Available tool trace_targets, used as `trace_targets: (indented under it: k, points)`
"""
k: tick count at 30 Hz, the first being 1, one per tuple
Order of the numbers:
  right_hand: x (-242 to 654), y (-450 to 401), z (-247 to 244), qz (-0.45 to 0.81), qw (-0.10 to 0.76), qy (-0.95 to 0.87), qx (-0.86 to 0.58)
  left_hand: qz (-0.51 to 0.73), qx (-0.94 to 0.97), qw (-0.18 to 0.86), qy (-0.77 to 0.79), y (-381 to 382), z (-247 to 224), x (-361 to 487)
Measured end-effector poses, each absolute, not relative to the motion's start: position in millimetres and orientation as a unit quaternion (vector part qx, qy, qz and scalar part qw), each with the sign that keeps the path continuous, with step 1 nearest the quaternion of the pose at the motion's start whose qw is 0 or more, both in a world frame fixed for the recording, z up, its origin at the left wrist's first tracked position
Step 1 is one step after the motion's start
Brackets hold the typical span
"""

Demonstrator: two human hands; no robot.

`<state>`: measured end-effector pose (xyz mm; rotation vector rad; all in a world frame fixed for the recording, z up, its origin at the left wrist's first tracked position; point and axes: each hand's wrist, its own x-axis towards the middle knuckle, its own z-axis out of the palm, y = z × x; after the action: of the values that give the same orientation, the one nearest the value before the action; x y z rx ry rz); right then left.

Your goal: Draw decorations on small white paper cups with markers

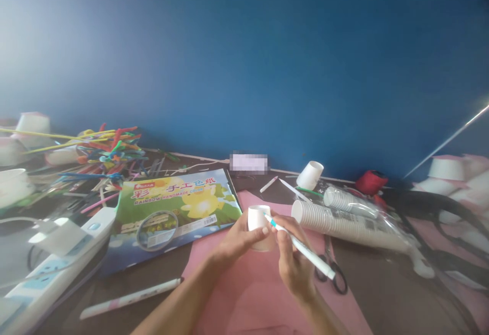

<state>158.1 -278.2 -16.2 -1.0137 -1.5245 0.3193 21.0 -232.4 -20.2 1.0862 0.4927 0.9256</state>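
The booklet (141,213) near the worktop's back edge reads "RAINBOW HANDMADE COLOR" beneath larger Chinese characters, "彩" and "手工色纸"; a barcode sits toward its right side, and a ring-shaped roll (141,243) lies on the cover. The writing on a pale box (249,164) at the back edge is blurred out.

The white marker (311,259) slants, its tip and blue band toward the back left, its blunt end toward the worktop's near right corner. The right hand (293,256) pinches it between thumb and fingers. Its tip is at the upper part of a white cup (258,217); I cannot tell whether they touch. The cup's long axis stands nearly upright above the pink sheet (244,294), and the left hand (242,235) curls around it, thumb across the front.

The worktop (370,284) is dark brown, its back edge along a plain blue wall (244,60). Scissors (341,278) lie just beside the right hand, near stacked cups (344,224); a power strip (57,269) runs along the left edge.
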Motion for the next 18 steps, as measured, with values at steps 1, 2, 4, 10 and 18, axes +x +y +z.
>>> trace_targets:
  k: [1,2,4,10,18]
  points:
    - [157.6,-278.7,-16.1,0.140,0.602,-0.654,-0.438,0.420,0.493,0.730,0.220,-232.5,-19.9,21.0]
    - [157.2,-279.0,-15.9,0.140,0.604,-0.650,-0.439,0.420,0.493,0.730,0.218,-232.6,-19.5,21.0]
    - [156.6,-279.3,-15.7,0.137,0.608,-0.646,-0.441,0.420,0.498,0.726,0.218,-232.8,-18.6,21.2]
    - [157.1,-278.3,-17.8,0.142,0.610,-0.643,-0.441,0.431,0.502,0.715,0.224,-233.5,-18.1,22.1]
    - [155.6,-275.2,-16.3,0.166,0.658,-0.572,-0.460,0.429,0.471,0.741,0.212,-231.2,-25.2,18.0]
